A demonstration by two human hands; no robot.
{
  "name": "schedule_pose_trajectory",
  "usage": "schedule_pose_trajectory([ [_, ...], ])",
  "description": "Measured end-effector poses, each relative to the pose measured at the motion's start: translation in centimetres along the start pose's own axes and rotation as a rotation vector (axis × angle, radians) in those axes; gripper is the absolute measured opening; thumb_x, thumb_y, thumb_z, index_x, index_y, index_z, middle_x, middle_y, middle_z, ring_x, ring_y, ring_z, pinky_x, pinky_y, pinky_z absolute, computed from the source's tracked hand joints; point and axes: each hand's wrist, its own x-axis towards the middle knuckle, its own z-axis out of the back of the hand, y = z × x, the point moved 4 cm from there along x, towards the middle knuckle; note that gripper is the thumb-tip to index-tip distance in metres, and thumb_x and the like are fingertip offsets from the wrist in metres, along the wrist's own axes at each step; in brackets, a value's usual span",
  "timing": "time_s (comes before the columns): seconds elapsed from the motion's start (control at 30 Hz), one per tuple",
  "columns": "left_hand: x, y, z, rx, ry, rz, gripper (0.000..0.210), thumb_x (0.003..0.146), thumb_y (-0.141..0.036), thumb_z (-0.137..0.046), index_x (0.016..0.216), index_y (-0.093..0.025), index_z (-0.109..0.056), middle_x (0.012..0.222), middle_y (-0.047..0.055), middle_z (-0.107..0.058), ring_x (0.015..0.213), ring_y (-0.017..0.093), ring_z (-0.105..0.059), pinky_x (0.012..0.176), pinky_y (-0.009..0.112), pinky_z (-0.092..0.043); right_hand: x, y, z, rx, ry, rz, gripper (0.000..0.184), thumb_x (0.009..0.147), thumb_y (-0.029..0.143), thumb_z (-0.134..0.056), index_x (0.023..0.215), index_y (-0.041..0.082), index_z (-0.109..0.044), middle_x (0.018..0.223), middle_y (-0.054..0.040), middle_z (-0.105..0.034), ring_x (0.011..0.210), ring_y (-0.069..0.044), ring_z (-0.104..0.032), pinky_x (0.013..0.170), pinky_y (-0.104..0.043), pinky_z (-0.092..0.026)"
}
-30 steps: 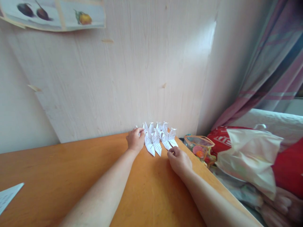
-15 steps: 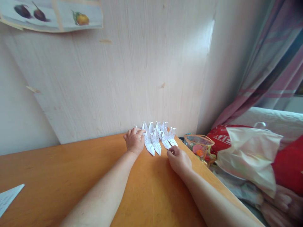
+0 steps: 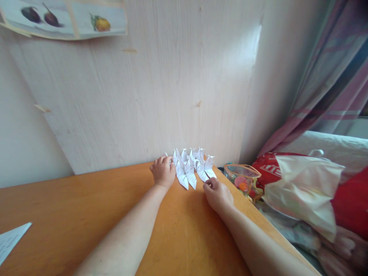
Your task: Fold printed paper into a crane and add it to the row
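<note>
Several white folded-paper cranes (image 3: 189,170) with printed writing stand close together at the table's far end, against the wall panel. My left hand (image 3: 163,172) is at the left side of the group, its fingers curled over the leftmost crane (image 3: 166,154), of which only a white tip shows; the hand hides the rest. At the front right, my right hand (image 3: 218,193) rests low by the table, thumb and forefinger pinched together beside the pointed wing of a near crane (image 3: 202,174). Whether anything lies in that pinch cannot be made out.
The orange-brown wooden table (image 3: 115,207) carries a white sheet of paper (image 3: 13,239) at the left. Beyond its right edge are an orange-trimmed clear bag (image 3: 243,174), a cream bag (image 3: 301,191) and red bags (image 3: 352,203). Fruit pictures (image 3: 99,23) hang on the wall panel.
The forefinger of my left hand has drawn back from the neighbouring crane and curled in. My right hand and the cranes stay in place; the view has shifted slightly.
</note>
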Motion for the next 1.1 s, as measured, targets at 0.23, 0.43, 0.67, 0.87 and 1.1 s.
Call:
schedule_pose_trajectory([
  [0.23,-0.2,0.4,-0.3,0.005,0.016,0.013,0.022,0.089,-0.027,-0.056,0.107,-0.026,-0.069,0.112,0.008,-0.068,0.109,0.029,-0.055,0.087,0.041,-0.034,-0.1,0.1,0.0,-0.003,0.006,0.001,0.023,0.087,0.04,-0.049,0.092,0.03,-0.07,0.09,-0.0014,-0.073,0.09,-0.024,-0.065,0.062,-0.029,-0.034],
  [0.43,-0.4,0.5,-0.3,0.005,0.024,0.029,0.021,0.089,-0.027,-0.055,0.106,-0.026,-0.068,0.111,0.007,-0.069,0.108,0.029,-0.055,0.086,0.041,-0.034,0.1,0.1,-0.1,-0.018,0.012,-0.008,0.023,0.087,0.041,-0.049,0.093,0.032,-0.069,0.093,-0.0011,-0.074,0.089,-0.024,-0.065,0.063,-0.029,-0.035],
  [0.67,-0.7,0.8,-0.1,0.01,0.052,0.048,0.023,0.088,-0.026,-0.056,0.108,-0.026,-0.068,0.112,0.007,-0.069,0.109,0.029,-0.055,0.086,0.041,-0.035,0.3,0.0,-0.2,-0.013,0.003,0.023,0.025,0.086,0.04,-0.047,0.093,0.03,-0.069,0.093,-0.0033,-0.074,0.093,-0.026,-0.066,0.064,-0.03,-0.037],
  [0.87,-0.9,1.1,0.3,-0.001,0.094,0.077,0.023,0.088,-0.027,-0.055,0.107,-0.026,-0.067,0.114,0.007,-0.07,0.109,0.029,-0.056,0.085,0.041,-0.036,0.1,0.1,-0.1,-0.036,0.027,0.024,0.027,0.087,0.042,-0.045,0.096,0.031,-0.069,0.096,-0.0035,-0.074,0.094,-0.026,-0.067,0.065,-0.03,-0.038],
  [1.1,-2.4,1.8,2.4,-0.056,0.158,0.099,0.019,0.086,-0.026,-0.056,0.101,-0.026,-0.068,0.11,0.005,-0.072,0.107,0.027,-0.059,0.086,0.04,-0.037,0.0,0.3,0.1,-0.062,0.043,0.029,0.03,0.088,0.043,-0.044,0.1,0.031,-0.069,0.1,-0.0047,-0.074,0.097,-0.027,-0.067,0.069,-0.032,-0.043],
])
